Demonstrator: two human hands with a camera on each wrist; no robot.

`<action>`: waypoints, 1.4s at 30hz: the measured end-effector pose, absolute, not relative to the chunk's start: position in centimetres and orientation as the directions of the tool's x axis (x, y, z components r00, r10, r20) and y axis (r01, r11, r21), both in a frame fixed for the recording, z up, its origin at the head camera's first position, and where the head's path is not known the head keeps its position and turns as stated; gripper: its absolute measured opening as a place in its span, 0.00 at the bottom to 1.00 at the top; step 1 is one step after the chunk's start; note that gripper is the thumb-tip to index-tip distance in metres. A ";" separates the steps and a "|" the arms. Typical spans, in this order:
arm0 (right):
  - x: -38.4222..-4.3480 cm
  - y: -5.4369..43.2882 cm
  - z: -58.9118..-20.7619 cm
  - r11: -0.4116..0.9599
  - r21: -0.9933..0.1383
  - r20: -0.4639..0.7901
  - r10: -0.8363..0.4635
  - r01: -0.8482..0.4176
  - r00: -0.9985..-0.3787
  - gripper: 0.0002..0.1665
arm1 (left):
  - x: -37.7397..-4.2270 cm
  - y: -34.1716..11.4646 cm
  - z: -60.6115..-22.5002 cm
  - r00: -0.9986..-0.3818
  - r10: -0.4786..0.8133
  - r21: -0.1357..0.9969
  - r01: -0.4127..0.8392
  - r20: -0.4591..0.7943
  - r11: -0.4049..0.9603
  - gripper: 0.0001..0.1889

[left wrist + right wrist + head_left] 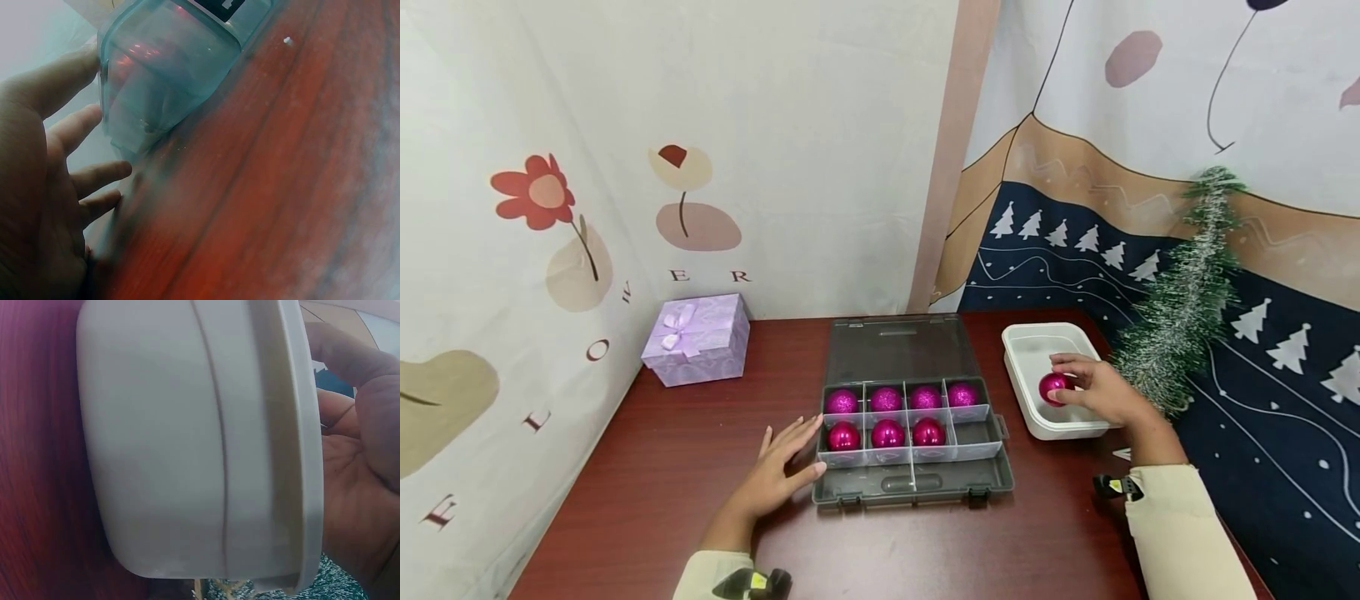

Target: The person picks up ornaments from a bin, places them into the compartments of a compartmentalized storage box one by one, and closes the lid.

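Note:
In the head view my right hand (1097,392) pinches a shiny magenta Christmas ball (1054,388) between thumb and fingers, over the white plastic tub (1018,367). The right wrist view shows the tub's side wall (162,444) and part of the hand (356,444) behind its rim; the ball is hidden there. My left hand (778,467) has its fingers spread, with fingertips touching the left side of a grey transparent compartment box (880,479). Glittery magenta balls (886,400) sit in the box's back row, shiny ones (888,434) in the row before it.
The box's lid (902,354) lies open toward the wall. A lilac gift box (698,337) with a bow stands at the back left of the brown table (685,467). Right of the tub stands a small frosted Christmas tree (1183,308), close to my right forearm. Printed cloth hangs behind.

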State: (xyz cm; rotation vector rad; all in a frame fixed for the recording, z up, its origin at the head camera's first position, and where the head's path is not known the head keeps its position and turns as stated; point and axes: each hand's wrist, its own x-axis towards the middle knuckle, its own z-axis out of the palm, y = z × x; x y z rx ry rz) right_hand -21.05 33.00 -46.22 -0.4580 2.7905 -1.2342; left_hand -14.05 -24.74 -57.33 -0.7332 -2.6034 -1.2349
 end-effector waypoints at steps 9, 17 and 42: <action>-20.4 32.7 -46.9 0.456 -0.852 0.130 -0.288 -0.255 -0.949 0.25 | -14.2 -24.8 -57.4 -0.877 0.361 0.675 0.477 0.319 0.563 0.38; -20.0 32.7 -46.6 0.474 -0.836 0.176 -0.248 -0.277 -0.953 0.25 | -14.0 -24.8 -57.5 -0.856 0.365 0.676 0.514 0.365 0.529 0.38; -19.3 31.1 -45.8 0.268 -0.882 0.358 -0.151 -0.387 -0.921 0.37 | -14.1 -24.7 -57.4 -0.860 0.360 0.671 0.509 0.363 0.539 0.38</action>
